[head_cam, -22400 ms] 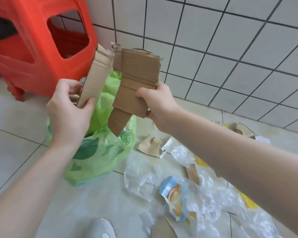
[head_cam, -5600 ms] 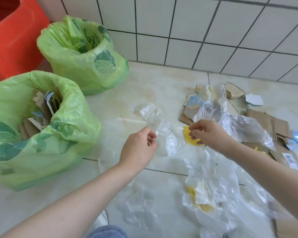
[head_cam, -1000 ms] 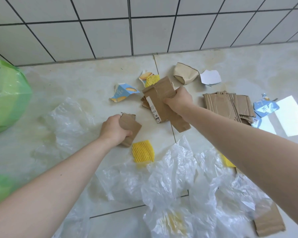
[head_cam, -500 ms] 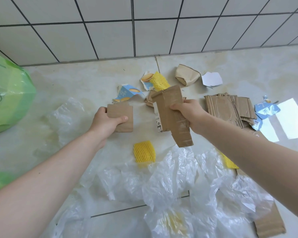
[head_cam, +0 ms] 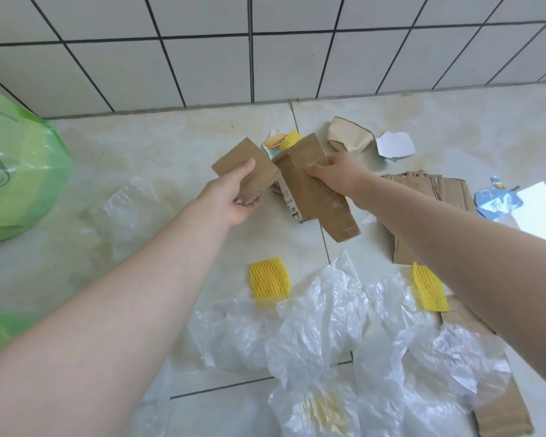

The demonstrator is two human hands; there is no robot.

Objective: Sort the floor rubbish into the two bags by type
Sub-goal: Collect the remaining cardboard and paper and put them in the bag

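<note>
Pale floor tiles (head_cam: 171, 146) meet a white tiled wall (head_cam: 202, 58) along the far edge, with bare floor open between the green bag (head_cam: 16, 171) at the left edge and the scattered rubbish on the right. Above that floor the left hand (head_cam: 234, 197) pinches a small cardboard piece (head_cam: 240, 159), its edge touching the longer cardboard strip (head_cam: 312, 190) gripped by the right hand (head_cam: 338, 175). Nearer the person, clear plastic sheets (head_cam: 322, 326) cover the floor beside two yellow foam nets (head_cam: 269, 278), while flattened cardboard (head_cam: 429, 187) lies under the right arm.
</note>
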